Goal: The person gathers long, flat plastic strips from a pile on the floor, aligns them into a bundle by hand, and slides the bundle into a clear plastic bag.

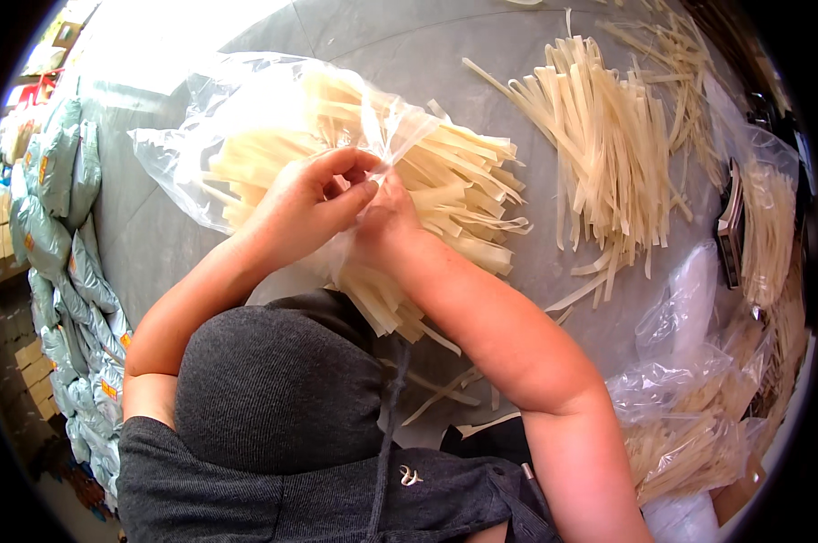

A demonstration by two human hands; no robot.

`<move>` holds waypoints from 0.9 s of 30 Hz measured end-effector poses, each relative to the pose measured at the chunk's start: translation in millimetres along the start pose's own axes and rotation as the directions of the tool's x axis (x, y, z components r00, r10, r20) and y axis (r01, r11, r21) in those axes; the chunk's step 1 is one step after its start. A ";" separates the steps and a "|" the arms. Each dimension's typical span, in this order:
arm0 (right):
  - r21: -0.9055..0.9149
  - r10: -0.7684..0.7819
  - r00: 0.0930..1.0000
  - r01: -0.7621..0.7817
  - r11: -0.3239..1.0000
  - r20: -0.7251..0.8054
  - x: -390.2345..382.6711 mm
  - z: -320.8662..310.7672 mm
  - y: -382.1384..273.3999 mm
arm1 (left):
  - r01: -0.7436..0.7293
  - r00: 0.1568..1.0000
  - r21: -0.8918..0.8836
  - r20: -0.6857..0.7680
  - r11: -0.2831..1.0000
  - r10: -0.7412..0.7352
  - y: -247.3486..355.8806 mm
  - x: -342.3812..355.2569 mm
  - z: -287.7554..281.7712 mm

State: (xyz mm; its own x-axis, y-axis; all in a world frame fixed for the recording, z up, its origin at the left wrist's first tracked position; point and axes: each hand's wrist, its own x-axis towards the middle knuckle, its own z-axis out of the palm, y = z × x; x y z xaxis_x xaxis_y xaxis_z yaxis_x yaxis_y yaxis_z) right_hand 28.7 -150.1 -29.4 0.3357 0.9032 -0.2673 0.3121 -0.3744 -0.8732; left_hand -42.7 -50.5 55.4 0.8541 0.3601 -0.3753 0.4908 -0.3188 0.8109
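Where the clear bag (246,110) is bunched mid-frame, we see left hand (302,204) and right hand (389,215) fingers (345,159) pinching it.

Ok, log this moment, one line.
left fingers: pinching gathered clear plastic | right fingers: holding same gather | pale strips: partly covered by plastic | picture right: loose strip pile on grey surface

The grey floor (508,109) carries a clear bag (178,149) of pale strips (463,190) at eleven o'clock, a pile (612,145) at two, bagged strips (689,452) at four, loose strips (441,390) near six.
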 end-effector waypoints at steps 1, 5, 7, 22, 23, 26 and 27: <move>-0.443 -0.098 0.994 0.110 0.890 0.049 -5.2 -1.2 1.5 | 0.015 0.999 0.039 -0.033 0.999 -0.014 -12.4 0.7 -0.6; -0.479 -0.336 0.942 0.291 0.828 -0.008 -48.4 -56.3 12.0 | 0.111 0.994 0.056 -0.013 0.992 -0.110 -16.3 6.7 -12.2; -0.481 -0.278 0.955 0.196 0.855 -0.105 -75.3 -96.5 16.9 | 0.162 0.983 -0.125 -0.063 0.979 -0.170 -29.3 12.1 -31.5; 0.703 0.421 0.862 -0.114 0.702 -0.281 -113.9 -56.2 80.2 | 0.358 0.877 -0.708 0.032 0.608 -0.480 -236.9 19.3 -140.5; 0.674 0.366 0.877 -0.067 0.736 -0.312 -107.3 -52.0 62.6 | 0.339 0.911 -0.700 0.078 0.628 -0.405 -224.1 15.1 -139.5; 0.725 0.305 0.921 -0.038 0.688 -0.242 -96.2 -54.3 41.8 | 0.333 0.928 -0.740 0.149 0.584 -0.341 -226.3 6.0 -156.7; 0.737 0.431 0.873 -0.134 0.662 -0.228 -98.9 -61.5 40.8 | 0.346 0.900 -0.664 0.035 0.663 -0.435 -247.0 5.0 -167.7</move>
State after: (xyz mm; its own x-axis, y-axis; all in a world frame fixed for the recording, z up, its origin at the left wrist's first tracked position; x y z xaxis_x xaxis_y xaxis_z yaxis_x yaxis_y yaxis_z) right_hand 62.9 -267.7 -13.4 0.6305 0.5796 -0.5162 -0.4932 -0.2144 -0.8431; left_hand -188.6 177.0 -71.5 0.5611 0.4316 -0.7064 0.5066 0.4958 0.7053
